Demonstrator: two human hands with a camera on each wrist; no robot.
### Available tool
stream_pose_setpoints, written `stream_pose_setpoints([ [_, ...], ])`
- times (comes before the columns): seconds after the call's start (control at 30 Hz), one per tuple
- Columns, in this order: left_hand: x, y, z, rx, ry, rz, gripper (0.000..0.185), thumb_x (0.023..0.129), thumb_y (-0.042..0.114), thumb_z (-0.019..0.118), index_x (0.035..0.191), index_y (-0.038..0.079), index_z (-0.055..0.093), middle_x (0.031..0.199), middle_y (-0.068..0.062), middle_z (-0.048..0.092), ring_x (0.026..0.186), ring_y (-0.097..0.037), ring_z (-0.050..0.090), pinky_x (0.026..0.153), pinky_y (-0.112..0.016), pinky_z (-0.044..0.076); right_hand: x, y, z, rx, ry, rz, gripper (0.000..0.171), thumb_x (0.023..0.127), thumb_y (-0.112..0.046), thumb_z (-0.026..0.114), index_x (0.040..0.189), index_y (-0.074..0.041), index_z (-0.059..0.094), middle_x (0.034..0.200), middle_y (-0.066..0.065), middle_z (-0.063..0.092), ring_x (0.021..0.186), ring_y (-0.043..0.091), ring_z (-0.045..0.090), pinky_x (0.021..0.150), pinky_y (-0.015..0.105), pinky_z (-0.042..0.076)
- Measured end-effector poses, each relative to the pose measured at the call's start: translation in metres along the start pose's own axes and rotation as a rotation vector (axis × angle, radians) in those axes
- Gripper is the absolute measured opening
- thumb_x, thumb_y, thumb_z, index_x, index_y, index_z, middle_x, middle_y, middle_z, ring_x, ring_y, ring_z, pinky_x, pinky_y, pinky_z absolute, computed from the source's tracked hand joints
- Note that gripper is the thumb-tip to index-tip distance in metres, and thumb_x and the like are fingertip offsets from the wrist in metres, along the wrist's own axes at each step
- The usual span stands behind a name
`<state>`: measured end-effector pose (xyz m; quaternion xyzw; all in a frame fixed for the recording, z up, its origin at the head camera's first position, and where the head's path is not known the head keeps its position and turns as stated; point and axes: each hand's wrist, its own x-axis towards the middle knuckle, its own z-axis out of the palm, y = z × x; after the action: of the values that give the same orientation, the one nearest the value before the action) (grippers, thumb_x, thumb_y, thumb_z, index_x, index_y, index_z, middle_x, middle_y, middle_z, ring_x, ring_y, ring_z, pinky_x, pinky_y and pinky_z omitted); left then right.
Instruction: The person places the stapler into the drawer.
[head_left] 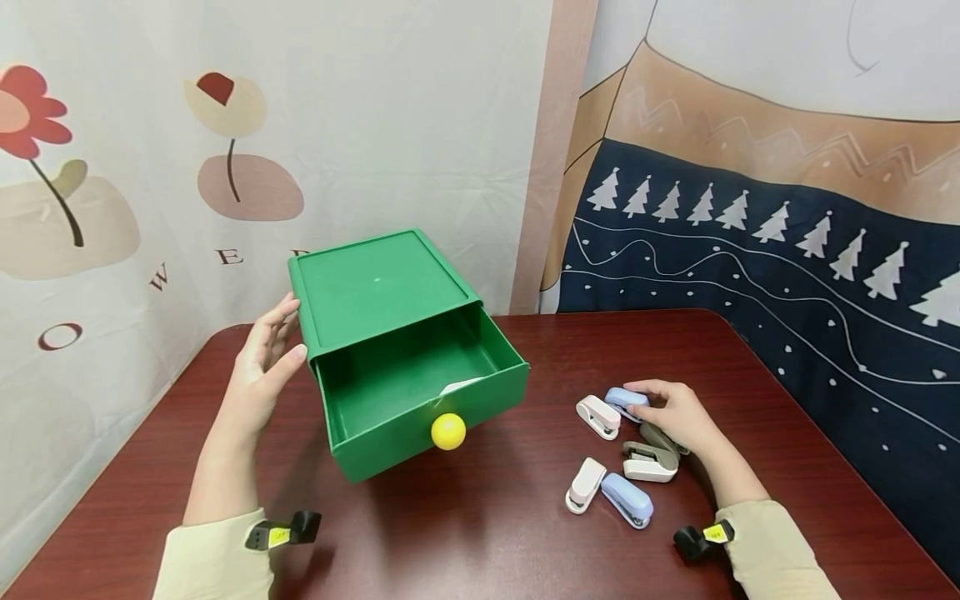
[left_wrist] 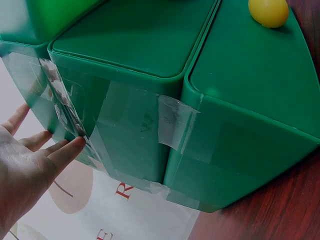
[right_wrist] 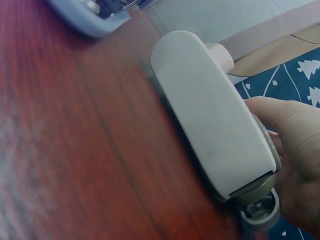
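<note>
The fingers [left_wrist: 60,152] of the left hand [head_left: 262,367] are held straight and a little spread, and their tips are laid flat against the taped left side of the green drawer box [head_left: 375,287]; nothing is gripped by them. The drawer [head_left: 420,392] of this box is seen pulled out toward the person, with its yellow knob [head_left: 448,431] at the front and a small white slip [head_left: 459,386] lying inside near the front wall. To the right of the box, well apart from it, five small staplers are lying on the dark red table [head_left: 487,533]. The right hand [head_left: 675,415] is laid over the farther ones: its fingers are curled loosely, and the tips are resting on the light blue stapler [head_left: 624,400], while the grey-green stapler [head_left: 651,454] lies just under the palm. From the right wrist view it cannot be told for sure if any stapler is really pinched. For this step to be done well, it is judged that the box should be kept steady by the flat left palm, so it is not pushed away, and one stapler should be closed between thumb and fingers before it is lifted. The left forearm is raised from the table with the wrist bent up; the right forearm is kept low, near the table surface, to the right of the box.
</note>
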<state>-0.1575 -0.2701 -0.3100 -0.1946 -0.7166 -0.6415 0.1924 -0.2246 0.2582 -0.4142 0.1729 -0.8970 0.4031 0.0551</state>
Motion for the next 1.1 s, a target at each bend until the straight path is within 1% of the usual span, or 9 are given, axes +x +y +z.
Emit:
stream_pose_setpoints([
  [0.17, 0.000, 0.000, 0.000, 0.001, 0.000, 0.000, 0.053, 0.095, -0.004, 0.048, 0.145, 0.006, 0.037, 0.156, -0.009, 0.022, 0.136, -0.021, 0.027, 0.099, -0.016, 0.030, 0.001, -0.008, -0.003, 0.028, 0.028, 0.010, 0.032, 0.084, -0.006, 0.073, 0.114, 0.002, 0.067, 0.101, 0.016, 0.067, 0.080, 0.020, 0.058, 0.065, 0.023, 0.048],
  [0.37, 0.000, 0.000, 0.000, 0.001, -0.002, -0.001, 0.053, 0.095, -0.004, 0.048, 0.146, 0.006, 0.036, 0.156, -0.010, 0.021, 0.136, -0.021, 0.027, 0.099, -0.016, 0.030, 0.002, -0.016, -0.005, 0.058, 0.040, 0.027, 0.032, 0.085, -0.005, 0.072, 0.116, 0.001, 0.067, 0.104, 0.019, 0.065, 0.080, 0.023, 0.058, 0.063, 0.025, 0.050],
  [0.47, 0.000, 0.000, 0.000, 0.002, -0.001, 0.000, 0.053, 0.095, -0.004, 0.048, 0.145, 0.006, 0.037, 0.156, -0.010, 0.021, 0.136, -0.020, 0.027, 0.099, -0.016, 0.031, 0.002, -0.022, -0.005, 0.062, 0.052, 0.030, 0.033, 0.085, -0.006, 0.072, 0.116, 0.000, 0.067, 0.106, 0.019, 0.065, 0.081, 0.024, 0.059, 0.063, 0.025, 0.050],
  [0.77, 0.001, 0.000, 0.000, 0.009, -0.002, -0.003, 0.053, 0.095, -0.003, 0.048, 0.146, 0.006, 0.036, 0.156, -0.009, 0.021, 0.137, -0.020, 0.026, 0.098, -0.016, 0.031, 0.000, -0.044, -0.007, 0.101, 0.106, -0.041, 0.033, 0.084, -0.006, 0.073, 0.116, -0.001, 0.067, 0.106, 0.017, 0.066, 0.079, 0.020, 0.060, 0.065, 0.023, 0.051],
  [0.93, 0.001, -0.001, 0.000, 0.005, 0.000, 0.001, 0.053, 0.095, -0.004, 0.048, 0.145, 0.005, 0.036, 0.156, -0.010, 0.021, 0.136, -0.020, 0.028, 0.099, -0.016, 0.030, 0.000, -0.054, -0.009, 0.112, 0.120, -0.062, 0.032, 0.085, -0.008, 0.073, 0.116, -0.003, 0.068, 0.107, 0.014, 0.066, 0.080, 0.019, 0.060, 0.065, 0.023, 0.051],
  [1.1, 0.000, -0.001, 0.000, 0.005, 0.002, -0.001, 0.053, 0.095, -0.004, 0.048, 0.145, 0.006, 0.036, 0.156, -0.010, 0.021, 0.136, -0.020, 0.028, 0.098, -0.016, 0.031, 0.000, -0.065, -0.010, 0.115, 0.124, -0.095, 0.032, 0.085, -0.007, 0.073, 0.116, -0.005, 0.068, 0.109, 0.011, 0.066, 0.084, 0.019, 0.060, 0.069, 0.023, 0.052],
])
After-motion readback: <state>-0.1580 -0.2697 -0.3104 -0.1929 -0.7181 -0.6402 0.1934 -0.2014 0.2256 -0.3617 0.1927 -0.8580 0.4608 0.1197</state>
